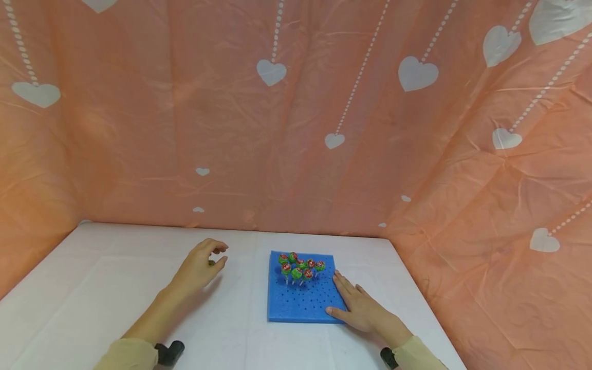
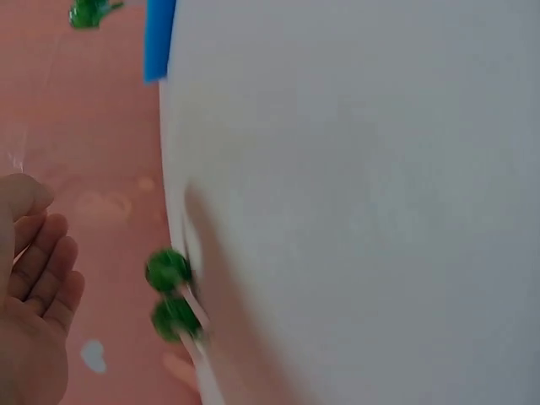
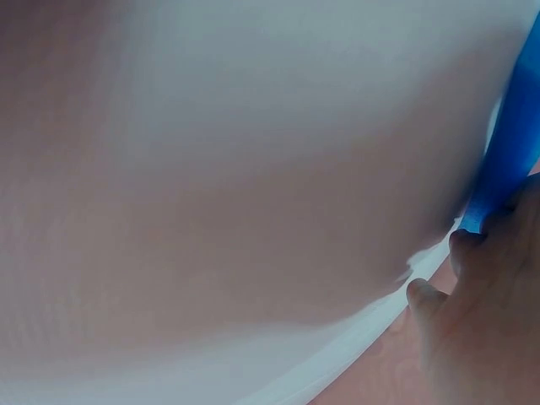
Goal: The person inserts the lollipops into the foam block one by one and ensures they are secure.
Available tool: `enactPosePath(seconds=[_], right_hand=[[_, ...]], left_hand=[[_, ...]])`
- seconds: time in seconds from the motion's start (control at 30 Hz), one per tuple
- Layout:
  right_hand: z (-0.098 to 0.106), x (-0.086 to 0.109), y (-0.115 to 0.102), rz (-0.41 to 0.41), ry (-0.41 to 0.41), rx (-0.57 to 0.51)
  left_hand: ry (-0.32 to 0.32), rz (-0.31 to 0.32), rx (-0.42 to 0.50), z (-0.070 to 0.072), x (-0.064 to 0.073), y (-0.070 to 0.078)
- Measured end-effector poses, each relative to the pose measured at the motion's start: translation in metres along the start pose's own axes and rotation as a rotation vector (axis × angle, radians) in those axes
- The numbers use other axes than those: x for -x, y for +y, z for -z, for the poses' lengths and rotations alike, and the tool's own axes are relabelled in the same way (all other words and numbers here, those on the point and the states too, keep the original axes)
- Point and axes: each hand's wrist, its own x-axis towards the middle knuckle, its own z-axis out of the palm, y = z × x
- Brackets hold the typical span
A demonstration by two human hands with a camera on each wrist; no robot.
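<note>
A blue foam board (image 1: 300, 306) full of small holes lies on the table, and several red-and-green lollipops (image 1: 297, 273) stand upright in its far part. Fingers extended, my right hand (image 1: 363, 308) rests along the board's right edge, the thumb on its near corner. To the left of the board, my left hand (image 1: 199, 267) hovers apart from it with loosely bent fingers and a gap between thumb and fingertips. Two green lollipops (image 2: 173, 295) lie on the table near that hand in the left wrist view; from the head they are mostly hidden behind it.
A white cloth (image 1: 240, 339) covers the table. Behind it and at both sides hangs an orange curtain (image 1: 231, 128) with white hearts. Black straps with a camera (image 1: 170, 353) sit on the wrists.
</note>
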Motion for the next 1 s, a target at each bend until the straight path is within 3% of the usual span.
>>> enactPosePath(seconds=[0.23, 0.47, 1.0], right_hand=[[0.000, 0.000, 0.001, 0.000, 0.000, 0.005], [0.000, 0.000, 0.000, -0.003, -0.006, -0.001], [0.002, 0.000, 0.001, 0.010, -0.013, -0.001]], left_hand=[[-0.086, 0.082, -0.022, 0.018, 0.003, -0.024], [-0.165, 0.117, -0.055, 0.031, 0.005, -0.031], [-0.306, 0.133, -0.084, 0.034, 0.003, -0.042]])
